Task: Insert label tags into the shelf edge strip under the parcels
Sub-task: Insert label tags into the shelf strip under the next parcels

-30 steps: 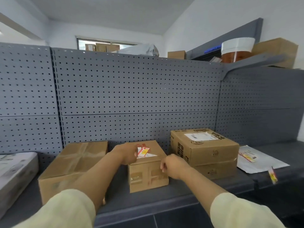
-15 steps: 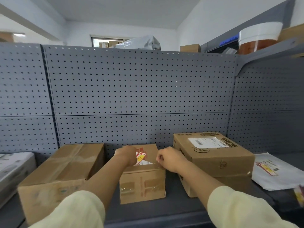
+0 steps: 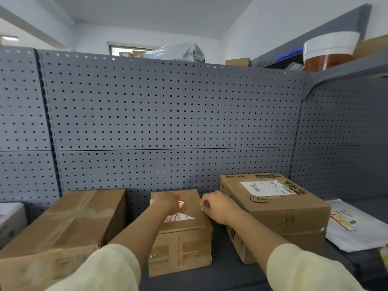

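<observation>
A small cardboard parcel [image 3: 180, 255] stands in the middle of the grey shelf [image 3: 226, 276]. My left hand [image 3: 165, 201] rests on its top, fingers closed around red, yellow and white label tags [image 3: 181, 204] that poke out to the right. My right hand [image 3: 218, 206] is a closed fist at the parcel's top right edge, with nothing visible in it. A larger parcel [image 3: 63, 227] sits to the left and a flat labelled parcel [image 3: 273, 206] to the right. The shelf edge strip is out of view below.
A grey pegboard wall [image 3: 168, 122] backs the shelf. A white mailer bag [image 3: 352, 225] lies at the far right and a white parcel [image 3: 10, 217] at the far left. Boxes and an orange tub [image 3: 327, 53] sit on upper shelves.
My right hand rose from the small parcel's front face to its top right edge. My left hand stayed on top with the tags. The view tilted up and drew closer.
</observation>
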